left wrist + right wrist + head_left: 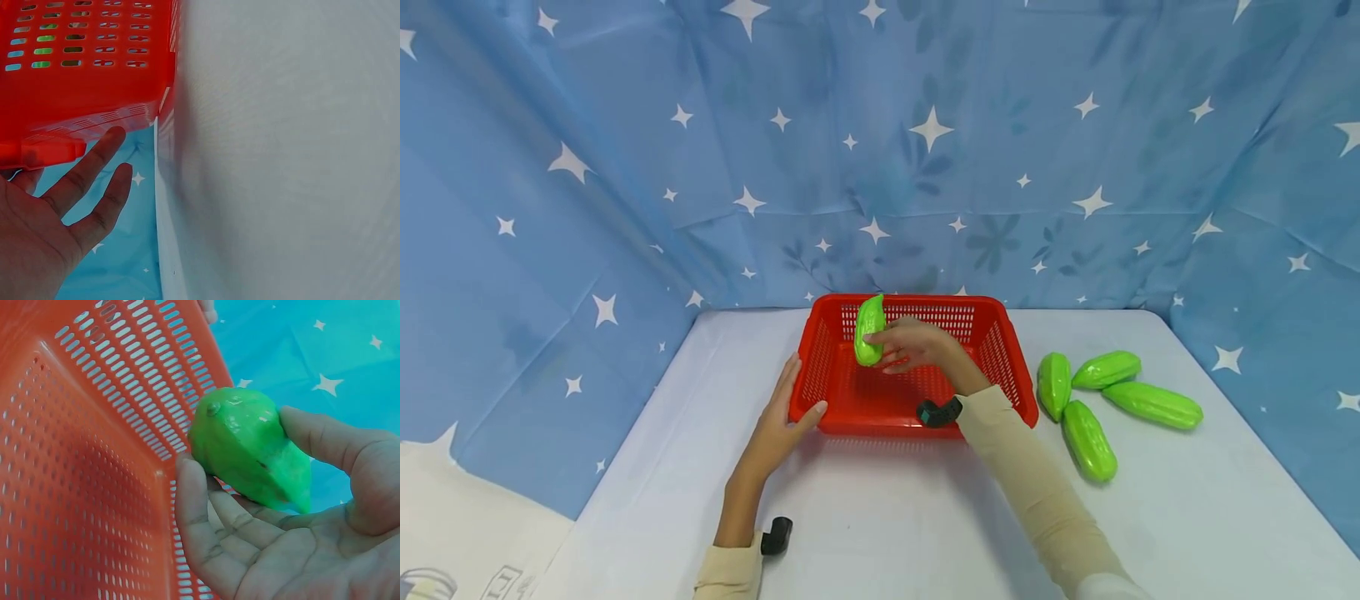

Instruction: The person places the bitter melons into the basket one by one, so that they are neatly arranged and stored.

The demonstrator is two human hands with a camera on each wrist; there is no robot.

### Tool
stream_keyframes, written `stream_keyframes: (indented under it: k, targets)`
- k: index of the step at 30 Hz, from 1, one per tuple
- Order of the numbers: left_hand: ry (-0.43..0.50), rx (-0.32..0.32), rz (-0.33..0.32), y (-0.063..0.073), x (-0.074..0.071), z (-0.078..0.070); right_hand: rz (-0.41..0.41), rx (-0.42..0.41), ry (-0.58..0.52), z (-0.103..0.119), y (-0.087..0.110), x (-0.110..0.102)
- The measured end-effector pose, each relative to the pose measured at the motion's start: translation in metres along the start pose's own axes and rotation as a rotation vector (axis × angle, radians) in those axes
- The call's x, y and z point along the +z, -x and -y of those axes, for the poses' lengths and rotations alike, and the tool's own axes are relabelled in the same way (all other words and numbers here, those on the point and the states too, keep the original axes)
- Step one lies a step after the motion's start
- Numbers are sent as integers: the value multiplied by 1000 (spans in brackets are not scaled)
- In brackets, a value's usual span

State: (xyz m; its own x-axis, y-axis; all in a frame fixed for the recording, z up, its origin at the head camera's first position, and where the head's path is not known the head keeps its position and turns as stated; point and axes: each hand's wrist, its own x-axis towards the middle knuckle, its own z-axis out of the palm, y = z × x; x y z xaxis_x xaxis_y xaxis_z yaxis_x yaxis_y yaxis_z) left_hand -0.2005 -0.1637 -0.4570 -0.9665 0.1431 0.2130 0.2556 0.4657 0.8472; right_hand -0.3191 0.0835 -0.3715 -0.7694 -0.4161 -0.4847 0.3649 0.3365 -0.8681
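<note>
My right hand [919, 342] holds a green star fruit [869, 325] above the left part of a red plastic basket [917, 431]. In the right wrist view, thumb and fingers grip the ridged, glossy star fruit [240, 440] from opposite sides, near the basket's slotted wall [134, 381]. My left hand [775, 433] rests at the basket's front left corner, fingers stretched along the outside wall. Its fingers look straight and spread beside the basket [81, 90] in the left wrist view; the thumb is hidden there.
Several more green star fruits lie right of the basket, among them one near the basket wall [1055, 385] and one toward the front [1089, 442]. The table [880, 525] has a white cover. A blue star-patterned curtain [880, 150] hangs behind and at both sides.
</note>
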Motion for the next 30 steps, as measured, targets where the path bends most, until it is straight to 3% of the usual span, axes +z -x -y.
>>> stream_keyframes:
  k: [20, 30]
  targets:
    - [5, 16, -7, 0, 1, 2, 31, 165, 49, 7, -34, 26]
    - [-3, 6, -11, 2, 1, 2, 53, 189, 66, 4, -43, 28]
